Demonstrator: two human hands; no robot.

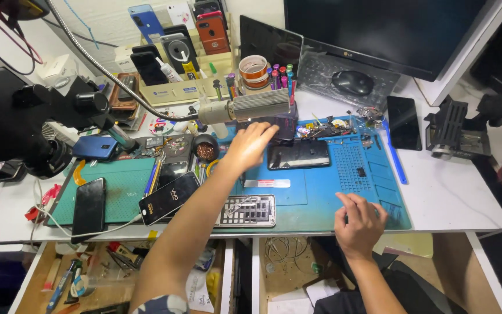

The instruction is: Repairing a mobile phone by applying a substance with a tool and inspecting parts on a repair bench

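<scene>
The left hand [250, 145] stretches forward over the blue repair mat [321, 192], fingers straight and loosely spread, holding nothing; its fingertips reach the edge of a small dark box-shaped device [286, 127] at the mat's far edge, though whether they touch it cannot be told. Just at 4 o'clock from that hand lies a smartphone [298, 154], a flat black slab with a glossy, unlit face reflecting a little light, lying lengthwise across the mat. The right hand [360, 224] rests at the mat's near edge, at 5 o'clock from the phone and well apart from it, fingers bent and spread, fingertips pressed to the mat, gripping nothing. A white strip [266, 184] lies at 7 o'clock below the phone, and a slotted grey tray [247, 210] sits nearer still. A ribbed metal nozzle [251, 107] on a gooseneck hangs just above the left hand.
</scene>
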